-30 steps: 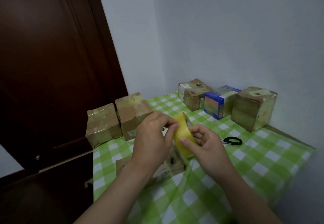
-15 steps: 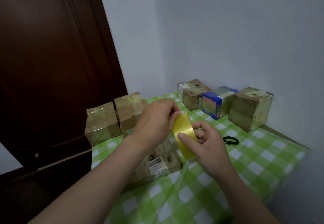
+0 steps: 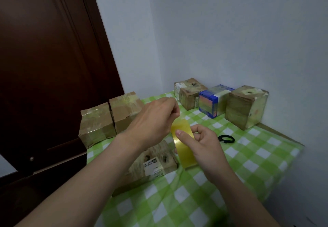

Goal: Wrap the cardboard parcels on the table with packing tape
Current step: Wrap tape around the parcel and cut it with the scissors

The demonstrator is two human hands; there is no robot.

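Note:
My right hand (image 3: 204,145) grips a yellow roll of packing tape (image 3: 183,145), thumb pressed on its outer face. My left hand (image 3: 156,120) is raised above and left of the roll, its fingertips pinched at the tape's free end near the roll's top. Below both hands a cardboard parcel (image 3: 156,164) with a white label lies on the green checked table (image 3: 248,164); my left forearm hides much of it.
Two taped brown parcels (image 3: 110,118) stand at the table's left edge by a dark door (image 3: 44,67). Three more boxes, one of them blue (image 3: 212,100), line the back wall. Black scissors (image 3: 226,139) lie right of my right hand.
My left hand has lifted up and away from the roll, pinching at the tape's end. The right hand keeps holding the roll in about the same place.

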